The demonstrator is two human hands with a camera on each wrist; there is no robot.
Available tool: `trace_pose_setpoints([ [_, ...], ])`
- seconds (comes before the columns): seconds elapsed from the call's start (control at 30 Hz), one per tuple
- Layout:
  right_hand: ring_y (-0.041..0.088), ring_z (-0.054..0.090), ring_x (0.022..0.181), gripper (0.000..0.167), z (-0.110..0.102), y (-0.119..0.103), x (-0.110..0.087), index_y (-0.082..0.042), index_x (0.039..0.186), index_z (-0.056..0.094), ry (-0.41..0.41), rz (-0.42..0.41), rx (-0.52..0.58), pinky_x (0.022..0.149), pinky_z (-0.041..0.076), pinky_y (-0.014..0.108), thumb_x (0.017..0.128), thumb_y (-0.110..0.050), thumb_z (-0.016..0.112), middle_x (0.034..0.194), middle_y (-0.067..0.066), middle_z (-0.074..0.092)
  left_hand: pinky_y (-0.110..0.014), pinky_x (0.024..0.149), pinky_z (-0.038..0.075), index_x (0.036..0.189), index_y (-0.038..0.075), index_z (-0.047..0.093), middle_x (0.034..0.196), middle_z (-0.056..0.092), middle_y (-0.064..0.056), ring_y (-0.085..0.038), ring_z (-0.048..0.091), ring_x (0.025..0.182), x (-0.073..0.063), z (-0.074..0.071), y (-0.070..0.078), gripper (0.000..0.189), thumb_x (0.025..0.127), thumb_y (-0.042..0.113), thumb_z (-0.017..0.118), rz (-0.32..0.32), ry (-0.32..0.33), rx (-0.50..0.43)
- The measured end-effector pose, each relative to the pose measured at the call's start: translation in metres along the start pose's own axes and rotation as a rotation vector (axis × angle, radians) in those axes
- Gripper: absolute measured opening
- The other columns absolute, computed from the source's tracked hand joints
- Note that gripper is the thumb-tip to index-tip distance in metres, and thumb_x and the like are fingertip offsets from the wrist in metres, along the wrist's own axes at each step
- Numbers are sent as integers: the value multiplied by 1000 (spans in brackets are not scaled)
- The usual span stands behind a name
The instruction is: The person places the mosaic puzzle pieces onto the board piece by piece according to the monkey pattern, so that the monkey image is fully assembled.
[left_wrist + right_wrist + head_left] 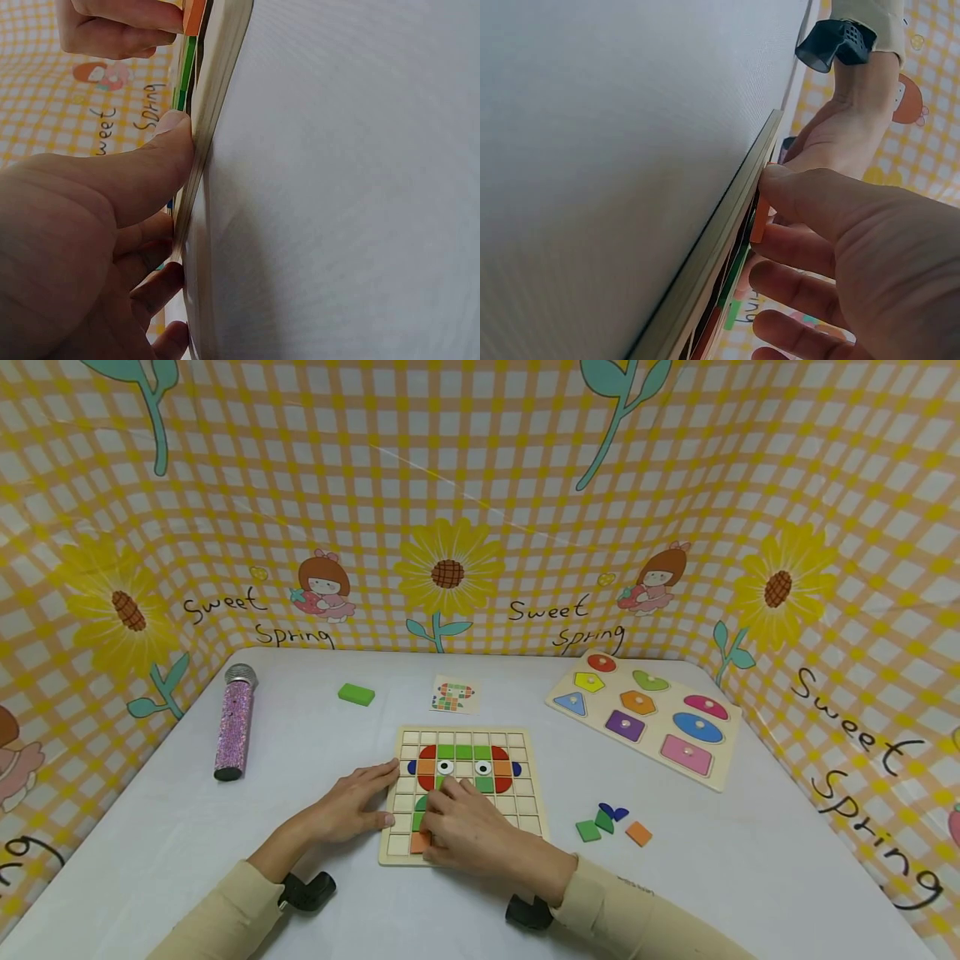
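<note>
A wooden grid board [536, 777] lies in front of me, with coloured tiles set as a face with round eyes [483, 767]. My left hand [341, 806] rests along the board's left edge, its thumb and fingertips touching the rim [214, 97]. Over the lower left squares, my right hand [472, 835] pinches an orange tile [760, 217] between thumb and index finger. Beside those fingers a green tile [417, 821] sits in the grid. The right hand hides part of the lower middle of the board.
Loose green [588, 831], blue and orange tiles [639, 834] lie right of the board. Behind it are a pattern card [454, 694] and a green block [356, 694]. A glittery microphone [235, 722] lies at left, a shape puzzle [645, 718] at back right.
</note>
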State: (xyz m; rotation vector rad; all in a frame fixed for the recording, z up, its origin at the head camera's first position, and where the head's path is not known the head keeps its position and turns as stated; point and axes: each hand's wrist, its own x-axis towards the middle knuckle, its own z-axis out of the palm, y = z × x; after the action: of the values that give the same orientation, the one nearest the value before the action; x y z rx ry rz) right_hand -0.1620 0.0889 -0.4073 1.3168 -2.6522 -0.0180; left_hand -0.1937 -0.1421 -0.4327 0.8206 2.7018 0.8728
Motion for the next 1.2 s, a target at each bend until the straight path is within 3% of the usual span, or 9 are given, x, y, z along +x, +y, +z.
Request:
trace_pose_setpoints([
  [0.37, 14, 45, 97, 28, -1, 3, -6, -25, 96, 71, 11, 5, 29, 83, 42, 30, 81, -49, 69, 102, -8, 61, -61, 110, 20, 145, -1, 33, 156, 25, -16, -40, 24, 141, 2, 1, 0, 72, 87, 27, 66, -8, 0, -17],
  [0.53, 13, 44, 95, 27, -3, 14, -18, -23, 99, 72, 4, 56, 95, 86, 42, 30, 82, -43, 69, 101, -7, 62, -61, 110, 20, 145, -1, 33, 156, 25, -15, -40, 24, 141, 2, 2, 0, 72, 87, 27, 67, -14, 1, -16],
  [0.93, 10, 42, 97, 28, -9, 64, -75, -20, 100, 72, 38, 183, 251, 86, 40, 33, 78, -36, 75, 100, -8, 62, -61, 109, 21, 144, -3, 33, 156, 25, -17, -40, 25, 141, 1, 2, -2, 72, 87, 25, 67, -9, 9, -17],
  [1.2, 8, 43, 98, 34, -8, 94, -120, -21, 104, 70, 59, 233, 217, 83, 41, 32, 74, -36, 78, 102, -10, 60, -62, 108, 22, 144, -2, 33, 156, 25, -16, -40, 25, 141, 1, 2, -2, 73, 87, 27, 66, -8, 9, -10],
])
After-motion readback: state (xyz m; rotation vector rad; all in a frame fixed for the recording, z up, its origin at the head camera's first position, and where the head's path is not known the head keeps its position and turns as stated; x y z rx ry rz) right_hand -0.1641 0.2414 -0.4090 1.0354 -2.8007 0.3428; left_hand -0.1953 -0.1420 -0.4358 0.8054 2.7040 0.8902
